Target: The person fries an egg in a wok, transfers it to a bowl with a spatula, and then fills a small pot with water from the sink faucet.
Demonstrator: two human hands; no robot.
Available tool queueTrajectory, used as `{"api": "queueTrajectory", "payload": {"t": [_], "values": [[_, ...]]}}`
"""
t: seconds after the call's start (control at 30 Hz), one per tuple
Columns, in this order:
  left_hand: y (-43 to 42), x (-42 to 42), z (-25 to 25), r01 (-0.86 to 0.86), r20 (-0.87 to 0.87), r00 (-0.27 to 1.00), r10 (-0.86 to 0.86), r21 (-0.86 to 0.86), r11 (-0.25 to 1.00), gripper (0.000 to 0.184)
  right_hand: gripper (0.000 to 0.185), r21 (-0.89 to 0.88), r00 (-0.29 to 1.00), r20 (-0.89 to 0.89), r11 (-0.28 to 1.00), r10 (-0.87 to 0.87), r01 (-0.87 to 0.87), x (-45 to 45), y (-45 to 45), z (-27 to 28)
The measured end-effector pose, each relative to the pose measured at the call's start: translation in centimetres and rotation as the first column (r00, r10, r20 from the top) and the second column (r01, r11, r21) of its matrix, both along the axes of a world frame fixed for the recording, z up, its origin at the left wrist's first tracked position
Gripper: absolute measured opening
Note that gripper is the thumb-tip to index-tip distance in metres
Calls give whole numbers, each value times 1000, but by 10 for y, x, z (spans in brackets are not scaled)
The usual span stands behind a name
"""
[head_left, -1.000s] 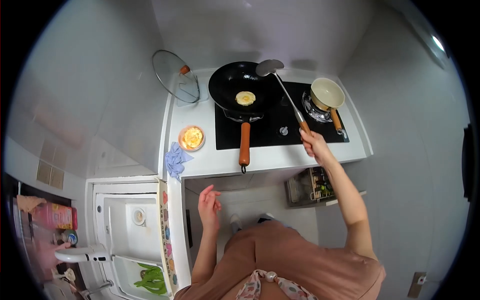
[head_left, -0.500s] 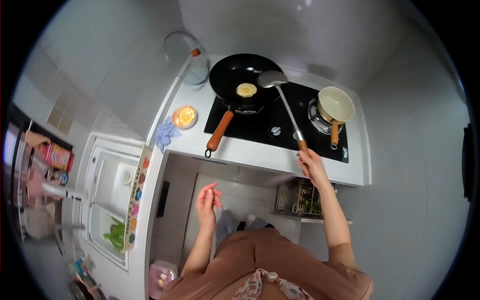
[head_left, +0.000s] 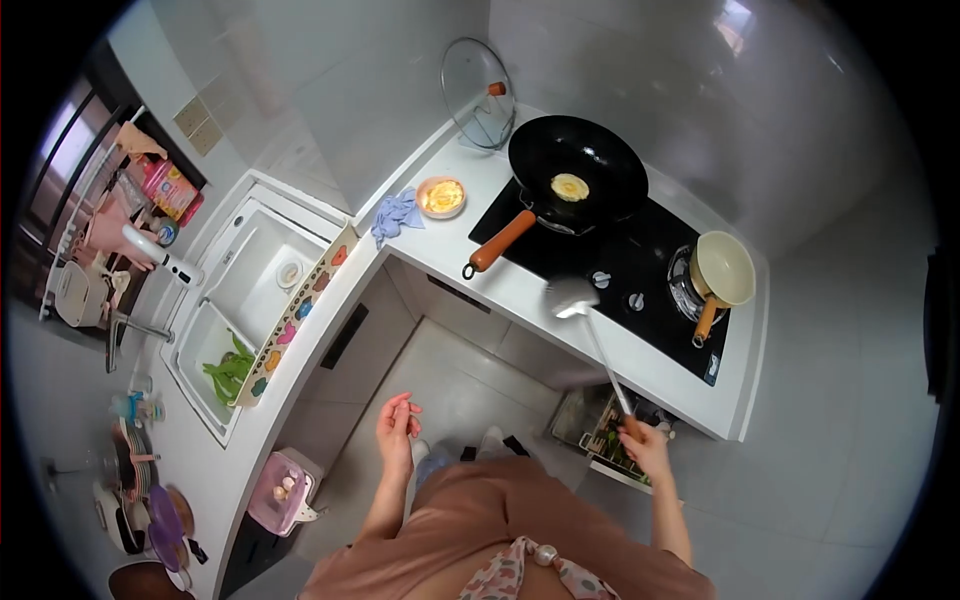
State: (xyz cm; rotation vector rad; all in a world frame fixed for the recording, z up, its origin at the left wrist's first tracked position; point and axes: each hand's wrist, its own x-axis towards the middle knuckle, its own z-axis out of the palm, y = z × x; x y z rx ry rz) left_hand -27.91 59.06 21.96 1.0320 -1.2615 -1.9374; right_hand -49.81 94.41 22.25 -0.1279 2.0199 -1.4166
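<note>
My right hand (head_left: 648, 450) grips the wooden handle of a long metal wok spatula (head_left: 600, 355). Its broad blade hangs near the cooktop's front edge, apart from the wok. A fried egg (head_left: 570, 188) lies in the black wok (head_left: 620, 190), whose orange-brown wooden handle points toward the front left of the counter. Held in front of my body over the floor, my left hand (head_left: 397, 425) is empty, its fingers loosely bent and partly apart. Left of the wok stands a small bowl (head_left: 460, 210) holding yellow-and-white cooked egg.
A cream saucepan (head_left: 722, 270) sits on the right burner of the black cooktop (head_left: 640, 270). Behind the bowl, a glass lid (head_left: 478, 85) leans against the wall. A blue cloth (head_left: 396, 214) lies beside the bowl. Leafy greens (head_left: 230, 370) are in the sink at left. Below the counter, a drawer (head_left: 585, 420) stands pulled out.
The spatula has moved from the wok's right rim back toward me, with my right hand lower. My view has turned left, showing more of the sink. The egg stays in the wok.
</note>
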Motion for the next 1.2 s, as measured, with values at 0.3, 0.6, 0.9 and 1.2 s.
{"api": "queueTrajectory", "payload": {"t": [0.3,0.6,0.9,1.2], "values": [[-16,61,-4,-66,60,996,68,-30,997,21,22,28,859,-454,967,238,-253,-77,-200,-70],[-54,108,-15,-100,133,984,117,-126,987,21,26,317,424,-812,913,401,-258,-139,-275,-74],[-42,63,-11,-63,129,989,74,-88,994,20,43,307,377,-874,950,307,-62,-136,-265,-79],[-18,20,-19,33,69,997,-31,-40,999,21,17,-32,459,-859,918,-228,396,-172,-167,-76]]}}
